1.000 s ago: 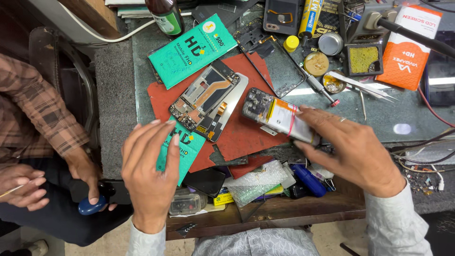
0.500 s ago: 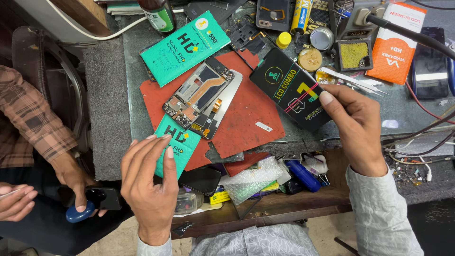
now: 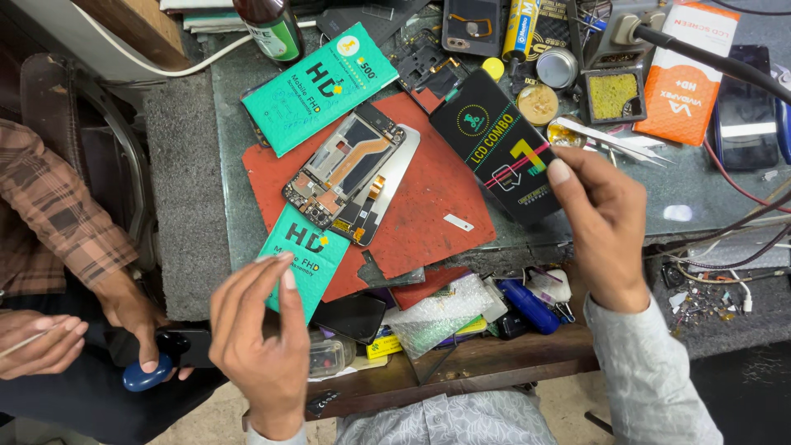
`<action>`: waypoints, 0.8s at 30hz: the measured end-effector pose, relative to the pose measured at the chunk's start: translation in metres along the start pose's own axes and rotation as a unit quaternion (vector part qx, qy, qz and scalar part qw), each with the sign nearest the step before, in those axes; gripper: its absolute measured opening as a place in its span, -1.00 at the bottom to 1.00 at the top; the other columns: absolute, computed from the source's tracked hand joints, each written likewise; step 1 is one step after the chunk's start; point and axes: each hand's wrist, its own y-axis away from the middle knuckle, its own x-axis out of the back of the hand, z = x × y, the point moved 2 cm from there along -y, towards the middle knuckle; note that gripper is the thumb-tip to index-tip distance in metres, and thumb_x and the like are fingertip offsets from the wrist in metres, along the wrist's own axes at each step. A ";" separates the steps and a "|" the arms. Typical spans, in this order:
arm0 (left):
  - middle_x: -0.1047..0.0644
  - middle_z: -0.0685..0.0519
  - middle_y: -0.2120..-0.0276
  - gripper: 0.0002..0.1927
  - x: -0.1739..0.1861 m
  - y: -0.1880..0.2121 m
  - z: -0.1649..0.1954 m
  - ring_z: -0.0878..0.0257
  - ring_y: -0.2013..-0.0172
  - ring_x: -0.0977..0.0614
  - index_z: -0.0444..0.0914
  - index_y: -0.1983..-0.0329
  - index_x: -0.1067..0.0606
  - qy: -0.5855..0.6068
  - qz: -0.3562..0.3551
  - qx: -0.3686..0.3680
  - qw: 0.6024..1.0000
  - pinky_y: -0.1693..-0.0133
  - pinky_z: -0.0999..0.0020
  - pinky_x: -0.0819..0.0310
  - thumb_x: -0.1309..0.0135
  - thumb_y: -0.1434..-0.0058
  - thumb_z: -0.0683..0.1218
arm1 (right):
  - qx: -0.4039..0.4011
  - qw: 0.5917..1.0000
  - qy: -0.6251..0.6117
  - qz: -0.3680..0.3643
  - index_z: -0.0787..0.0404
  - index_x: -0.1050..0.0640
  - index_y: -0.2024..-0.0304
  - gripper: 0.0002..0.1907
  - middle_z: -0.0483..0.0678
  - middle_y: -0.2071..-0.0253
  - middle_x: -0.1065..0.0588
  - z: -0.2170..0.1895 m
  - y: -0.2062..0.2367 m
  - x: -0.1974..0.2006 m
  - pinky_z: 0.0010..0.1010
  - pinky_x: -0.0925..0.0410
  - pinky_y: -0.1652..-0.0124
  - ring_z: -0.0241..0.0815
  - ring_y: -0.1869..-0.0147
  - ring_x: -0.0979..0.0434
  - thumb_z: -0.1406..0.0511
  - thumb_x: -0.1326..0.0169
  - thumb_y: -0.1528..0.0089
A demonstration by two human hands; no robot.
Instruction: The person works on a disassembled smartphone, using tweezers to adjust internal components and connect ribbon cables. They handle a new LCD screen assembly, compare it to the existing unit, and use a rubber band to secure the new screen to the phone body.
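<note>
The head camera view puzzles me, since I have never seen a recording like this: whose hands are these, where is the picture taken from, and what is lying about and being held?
The camera sits on a person's head and looks down at a cluttered repair bench. The two hands reaching up from the bottom are that person's own. The right hand holds a flat black screen package by its lower end, tilted above a red mat. The left hand is open, its fingertips at a green packet. On the mat lies an opened phone; a second green packet, tweezers and small tins lie around. The checked sleeve at the left belongs to another person.
</note>
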 end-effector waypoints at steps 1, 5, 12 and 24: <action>-0.64 -0.04 0.06 -0.81 -0.002 0.001 0.005 0.12 -0.06 -0.65 -0.29 0.03 -0.62 0.022 -0.001 0.019 1.000 -0.19 0.17 -0.49 -0.16 -0.30 -0.27 | 0.035 0.998 0.049 0.019 0.42 -0.55 -0.12 -0.76 -0.09 0.08 -0.57 -0.003 0.006 -0.002 -0.59 -0.36 0.02 -0.41 0.05 -0.50 0.38 -0.03 -0.47; -0.61 -0.08 -0.10 -0.56 -0.034 0.009 0.041 0.17 -0.10 -0.66 -0.28 -0.22 -0.48 0.274 -0.144 0.136 0.941 -0.13 0.24 -0.55 -0.20 -0.26 -0.18 | 0.173 0.952 0.231 0.097 0.44 -0.57 -0.09 -0.79 0.08 0.12 -0.60 -0.019 0.041 -0.022 -0.47 -0.41 0.13 -0.27 0.15 -0.58 0.42 -0.08 -0.45; -0.30 -0.25 -0.40 0.03 -0.090 0.001 0.089 0.00 -0.38 -0.43 -0.37 -0.61 0.10 0.604 -0.275 0.193 0.723 -0.35 0.10 -0.37 -0.25 -0.26 -0.05 | 0.272 0.927 0.237 0.106 0.40 -0.51 -0.08 -0.76 0.17 -0.03 -0.60 -0.046 0.084 -0.061 -0.35 -0.49 -0.01 -0.02 -0.03 -0.68 0.47 -0.06 -0.35; -0.23 -0.22 -0.44 0.26 -0.085 0.002 0.066 0.00 -0.39 -0.39 0.08 -0.66 0.50 0.675 -0.423 0.138 0.588 -0.39 0.06 -0.36 -0.26 -0.32 -0.10 | 0.193 0.972 0.114 -0.073 0.39 -0.50 -0.22 -0.48 0.16 -0.12 -0.47 -0.068 0.072 -0.027 -0.35 -0.40 -0.16 -0.07 -0.16 -0.54 0.33 -0.09 -0.21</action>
